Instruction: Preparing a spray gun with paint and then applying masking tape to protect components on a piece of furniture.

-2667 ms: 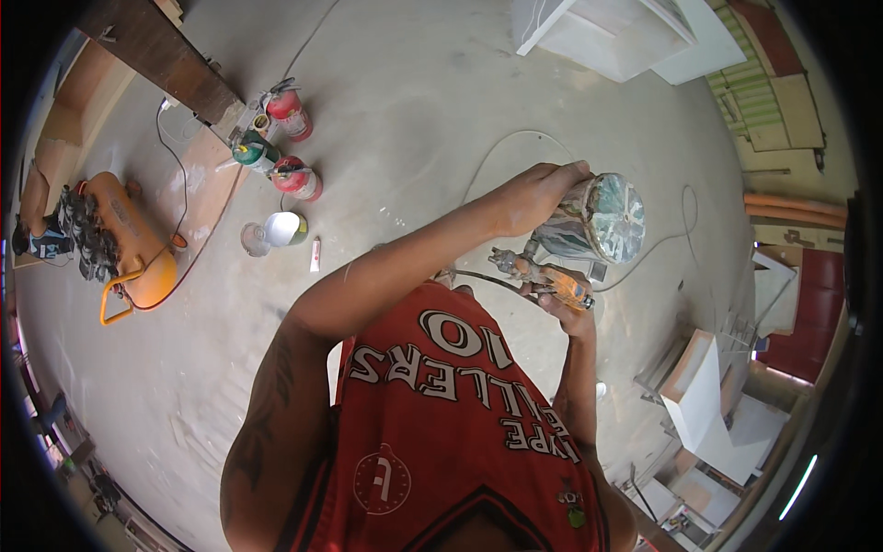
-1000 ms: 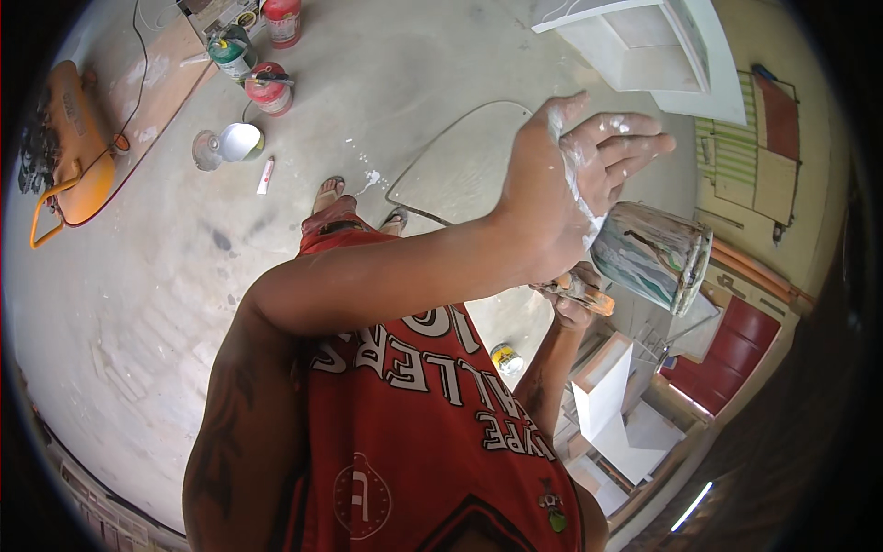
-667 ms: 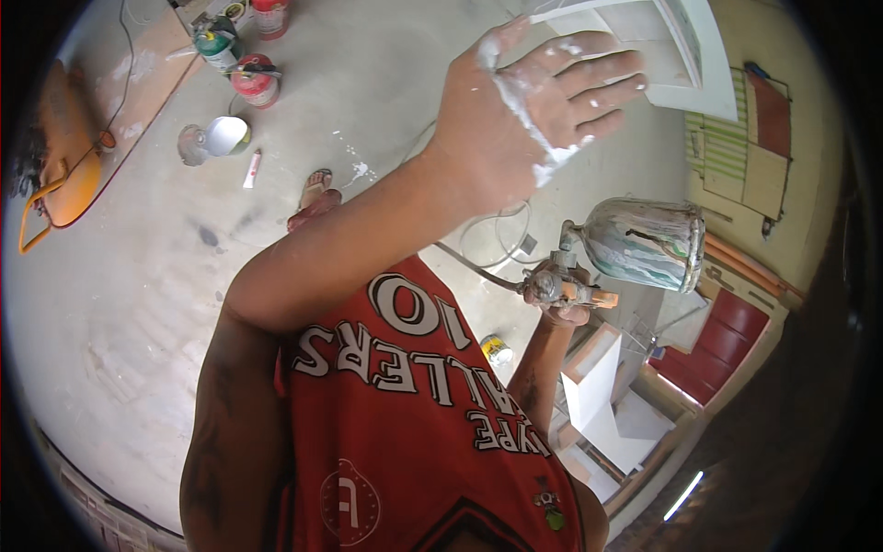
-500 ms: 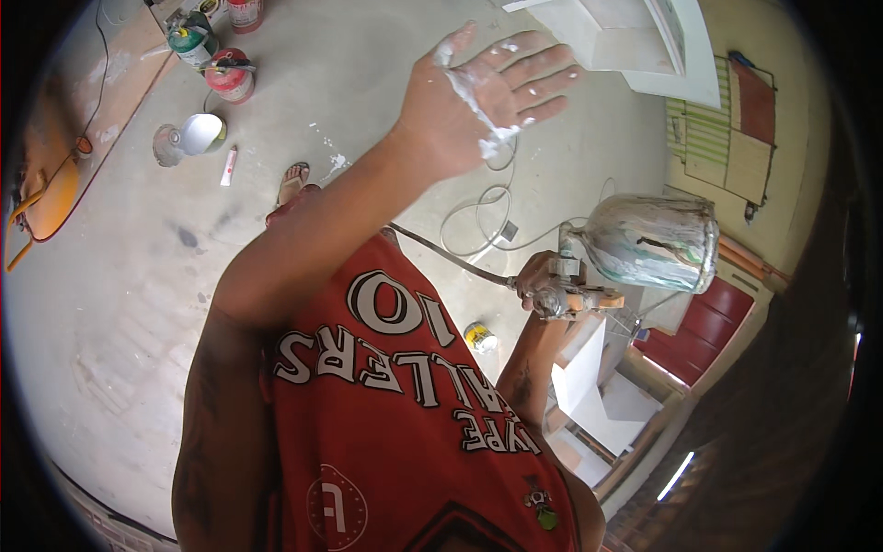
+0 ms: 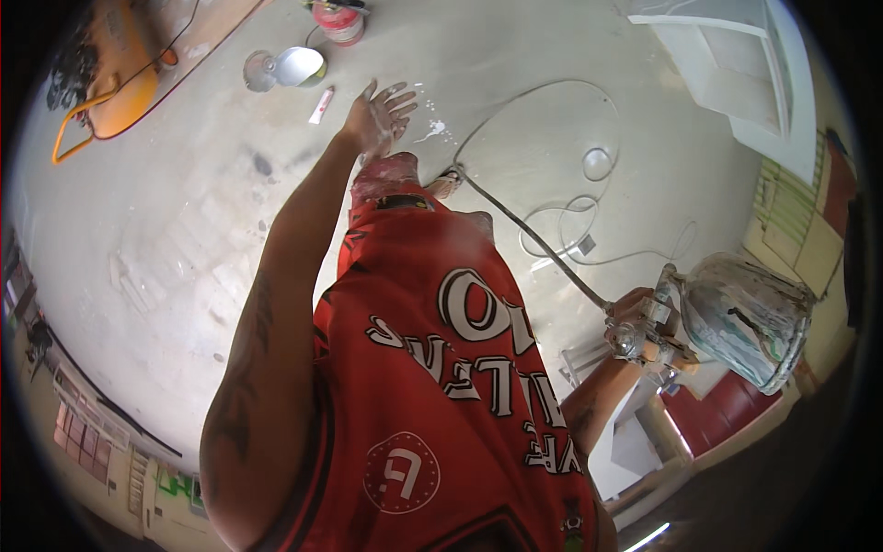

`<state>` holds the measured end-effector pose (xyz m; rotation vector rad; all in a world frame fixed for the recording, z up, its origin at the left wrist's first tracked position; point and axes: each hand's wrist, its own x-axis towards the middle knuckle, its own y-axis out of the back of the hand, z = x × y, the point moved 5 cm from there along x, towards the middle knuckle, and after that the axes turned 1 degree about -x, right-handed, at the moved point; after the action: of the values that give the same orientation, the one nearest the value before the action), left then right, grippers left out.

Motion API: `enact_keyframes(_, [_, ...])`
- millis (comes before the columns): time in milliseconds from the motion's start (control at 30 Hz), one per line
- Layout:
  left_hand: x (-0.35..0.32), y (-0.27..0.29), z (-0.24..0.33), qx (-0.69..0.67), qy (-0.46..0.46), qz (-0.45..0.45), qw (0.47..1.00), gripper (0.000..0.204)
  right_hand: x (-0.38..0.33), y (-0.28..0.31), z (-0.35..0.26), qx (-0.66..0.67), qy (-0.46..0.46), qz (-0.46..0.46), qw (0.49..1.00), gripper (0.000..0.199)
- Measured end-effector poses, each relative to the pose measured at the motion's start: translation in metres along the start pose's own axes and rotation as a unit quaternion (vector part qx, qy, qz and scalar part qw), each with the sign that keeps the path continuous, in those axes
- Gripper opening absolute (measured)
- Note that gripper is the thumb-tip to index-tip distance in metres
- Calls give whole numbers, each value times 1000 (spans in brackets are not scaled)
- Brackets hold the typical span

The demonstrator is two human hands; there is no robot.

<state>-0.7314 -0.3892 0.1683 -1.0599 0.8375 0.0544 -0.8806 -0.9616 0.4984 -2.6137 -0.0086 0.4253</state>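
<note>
My left hand point(image 5: 375, 121) is held out over the floor at the left arm's end, fingers spread, palm smeared with white, holding nothing. At the right, my right hand point(image 5: 635, 305) grips a spray gun point(image 5: 649, 342). Its large metal cup point(image 5: 747, 317), crusted with white, green and dark paint, sticks out to the right. From the gun's other end a hose point(image 5: 529, 232) runs toward the floor. The spray gun partly hides my right fingers.
An open paint can point(image 5: 302, 66) stands beside its lid point(image 5: 259, 71), a white tube point(image 5: 321, 106) and a red container point(image 5: 338, 23). At the far left is an orange tank point(image 5: 129, 92). White splatter point(image 5: 436, 131) marks the floor. A white cabinet point(image 5: 736, 74) stands far right.
My left hand has swung down and left, away from in front of the view. The view has turned, so the spray gun appears lower and farther right, still in my right hand.
</note>
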Motion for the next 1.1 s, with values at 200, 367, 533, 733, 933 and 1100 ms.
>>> enact_keyframes(200, [-34,46,-102,-95,-16,-45,994,72,9,-8,4,9,19,-33,999,52])
enact_keyframes(367, [-21,69,-140,198,-193,61,959,71,19,5,-3,142,-47,-61,987,55])
enact_keyframes(533, [-6,66,-175,623,-233,82,742,61,33,-25,-2,127,-53,-58,989,60])
enact_keyframes(733, [-27,165,-245,647,-329,207,656,67,33,5,-27,-527,193,-151,814,71])
enact_keyframes(933, [-90,198,-335,63,59,377,922,82,38,20,-24,-452,118,-179,866,69])
enact_keyframes(1100, [-53,114,-332,-132,-22,151,979,77,44,61,-25,-382,64,-107,916,69])
